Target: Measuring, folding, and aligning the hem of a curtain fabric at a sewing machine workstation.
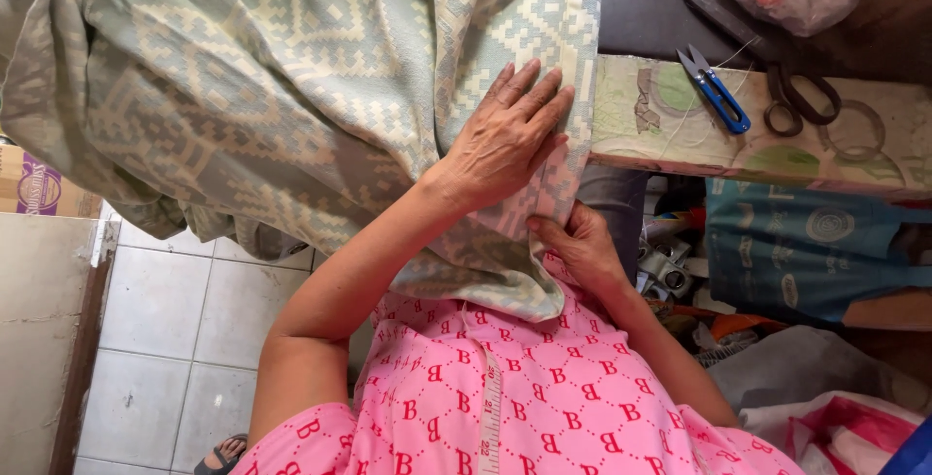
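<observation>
Sewing table (680,135), hands (510,140) on patterned fabric (291,77)

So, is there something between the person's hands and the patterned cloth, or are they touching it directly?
Nothing visible is between them. The left hand lies flat, palm down, directly on the green patterned cloth near its edge. The right hand grips the same edge from below, at the table's edge. The blue thread snips and the scissors lie apart, on the table.

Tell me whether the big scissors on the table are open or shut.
Shut: the large scissors lie flat with both dark handle loops close together, beside the blue thread snips.
</observation>
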